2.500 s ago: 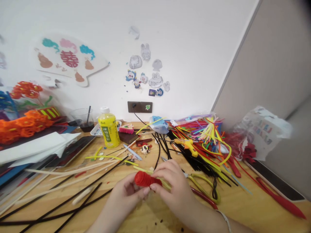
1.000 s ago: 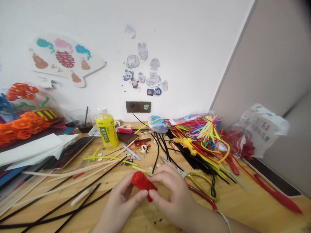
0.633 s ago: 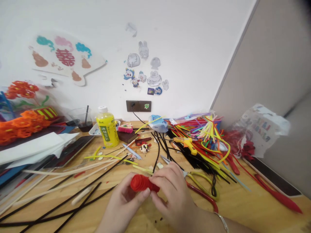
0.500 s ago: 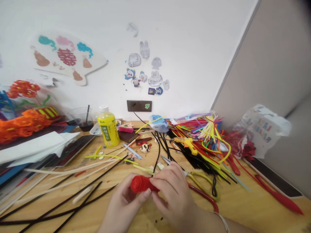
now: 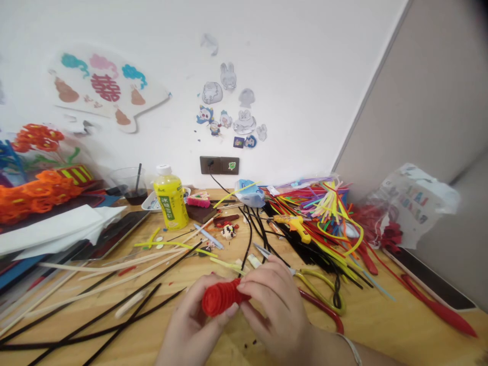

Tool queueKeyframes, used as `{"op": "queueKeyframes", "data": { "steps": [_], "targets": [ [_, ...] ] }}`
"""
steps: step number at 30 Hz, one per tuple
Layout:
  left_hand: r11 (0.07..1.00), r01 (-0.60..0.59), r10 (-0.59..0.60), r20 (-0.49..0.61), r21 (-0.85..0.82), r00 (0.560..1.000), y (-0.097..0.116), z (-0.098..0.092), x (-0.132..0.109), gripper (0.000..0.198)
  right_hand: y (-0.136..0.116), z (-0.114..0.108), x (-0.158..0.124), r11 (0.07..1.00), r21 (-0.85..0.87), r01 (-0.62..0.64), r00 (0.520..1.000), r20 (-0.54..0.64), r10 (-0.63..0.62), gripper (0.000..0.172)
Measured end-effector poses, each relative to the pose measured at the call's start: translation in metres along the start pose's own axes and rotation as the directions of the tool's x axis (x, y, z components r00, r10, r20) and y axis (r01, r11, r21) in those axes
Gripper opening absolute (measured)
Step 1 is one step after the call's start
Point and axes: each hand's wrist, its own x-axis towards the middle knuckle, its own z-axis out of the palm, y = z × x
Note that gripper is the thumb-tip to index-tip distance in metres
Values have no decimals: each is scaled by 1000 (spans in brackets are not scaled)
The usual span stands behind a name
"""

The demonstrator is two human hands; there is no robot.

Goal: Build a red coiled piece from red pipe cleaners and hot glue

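Between my two hands is a red coil of wound pipe cleaner (image 5: pixel 219 299), its round spiral end facing left and toward me. My left hand (image 5: pixel 198 317) curls around the spiral end, thumb below and fingers behind it. At the other end, my right hand (image 5: pixel 272 295) pinches the coil with its fingertips; part of the red is hidden under them. Just beyond my right hand lie scissors (image 5: pixel 310 284) with one yellow and one red handle loop, their blades partly showing.
A yellow drink bottle (image 5: pixel 170 201) stands at the back. Black pipe cleaners (image 5: pixel 102 317) spread over the left front. A yellow glue gun (image 5: pixel 295 227) rests against a heap of coloured pipe cleaners (image 5: pixel 324 203). A clear cup (image 5: pixel 133 188), a plastic bag (image 5: pixel 417 198) and a phone-like slab (image 5: pixel 430 282) lie around.
The red coil has tipped and shifted slightly left and down, so more of its spiral end and ridged side shows. Both hands keep their hold.
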Motion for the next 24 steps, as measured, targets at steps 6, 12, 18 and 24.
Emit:
{"op": "queueKeyframes", "data": {
  "steps": [6, 12, 18, 24],
  "targets": [
    [999, -33, 33, 3, 18, 999, -1, -1, -1, 14, 3, -1, 3, 998, -12, 60, 998, 11, -60, 15],
    [997, -42, 42, 9, 57, 999, -5, -3, -2, 15, 6, -3, 7, 992, -13, 124, 992, 26, -124, 15],
    [994, 5, -5, 3, 107, 1000, -5, -7, -7, 16, 6, -6, 8, 986, 8, 166, 985, 42, -167, 14],
    [996, 3, -3, 1, 88, 1000, 0, -5, -5, 16, 6, -6, 8, 989, 63, 136, 989, 43, -139, 17]
  ]
}}
